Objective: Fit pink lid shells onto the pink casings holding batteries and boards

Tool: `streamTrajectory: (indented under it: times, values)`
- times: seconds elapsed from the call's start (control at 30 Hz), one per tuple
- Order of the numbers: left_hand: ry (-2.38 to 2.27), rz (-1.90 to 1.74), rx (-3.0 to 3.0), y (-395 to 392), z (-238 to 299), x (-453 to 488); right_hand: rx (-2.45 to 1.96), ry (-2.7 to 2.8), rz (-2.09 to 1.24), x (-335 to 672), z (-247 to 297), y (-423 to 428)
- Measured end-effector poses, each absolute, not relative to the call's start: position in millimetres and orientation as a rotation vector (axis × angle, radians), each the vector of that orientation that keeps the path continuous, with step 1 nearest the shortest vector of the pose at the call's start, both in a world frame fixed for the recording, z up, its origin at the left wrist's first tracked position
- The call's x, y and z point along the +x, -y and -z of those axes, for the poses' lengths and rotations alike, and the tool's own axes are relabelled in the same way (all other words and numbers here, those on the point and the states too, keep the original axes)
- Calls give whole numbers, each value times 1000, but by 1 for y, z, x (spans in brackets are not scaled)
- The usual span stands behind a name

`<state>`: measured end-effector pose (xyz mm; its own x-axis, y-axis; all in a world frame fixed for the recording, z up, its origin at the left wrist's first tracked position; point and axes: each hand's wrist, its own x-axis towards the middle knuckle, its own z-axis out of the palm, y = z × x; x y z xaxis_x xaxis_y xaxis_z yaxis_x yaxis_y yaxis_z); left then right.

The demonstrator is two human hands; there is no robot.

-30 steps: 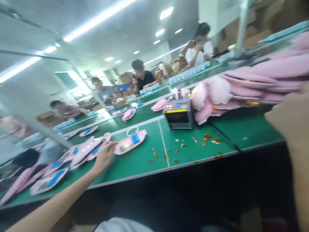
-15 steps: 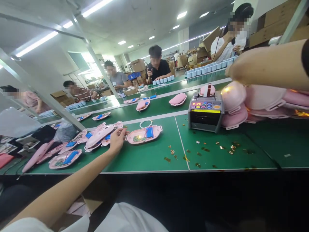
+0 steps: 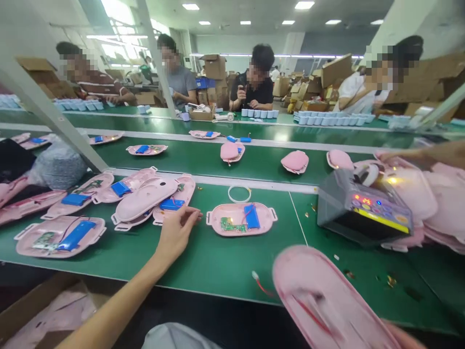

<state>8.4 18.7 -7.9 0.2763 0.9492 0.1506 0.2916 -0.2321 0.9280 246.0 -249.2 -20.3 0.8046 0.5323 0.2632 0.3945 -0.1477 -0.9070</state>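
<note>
My left hand (image 3: 177, 231) lies on the green bench, fingers stretched out and empty. Its tips are at the edge of a heap of pink shells (image 3: 145, 198) holding blue batteries. Just right of it sits an open pink shell (image 3: 232, 213) with a green circuit board and a blue battery, and a white ring (image 3: 239, 194) lies behind that. At the bottom right, only a sliver of my right hand (image 3: 403, 339) shows. It holds a large pink cover (image 3: 327, 300) close to the camera, with a red wire (image 3: 262, 288) trailing from it.
A grey tape dispenser (image 3: 363, 211) with a lit display stands at the right, in front of stacked pink covers (image 3: 436, 194). Another person's hand (image 3: 399, 156) reaches onto that stack. More pink shells lie on the conveyor (image 3: 203, 162) behind. Several seated people work across it. A slanted metal post (image 3: 54, 121) stands at the left.
The view dropped and swung toward the bench. A pink cover is now held near the camera at the bottom right. My left hand stays by the shell heap.
</note>
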Motion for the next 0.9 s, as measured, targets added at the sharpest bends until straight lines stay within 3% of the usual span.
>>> streamTrajectory:
  times: [0.23,0.5,0.57,0.73,0.9]
  values:
    - [-1183,-920,1448,-6,10,-7,-1649,1051,-562,248,7,47]
    - [-1049,-1137,1720,-10,-10,10,-1788,1057,-736,245,26,109]
    - [-982,-1199,1946,-14,-16,16,-1879,1144,-606,250,20,126]
    - [-560,-1231,2558,-22,-32,26,-2003,1310,157,252,-29,136]
    - [-516,-1249,2288,-26,-22,41,-1820,1317,22,246,-50,113]
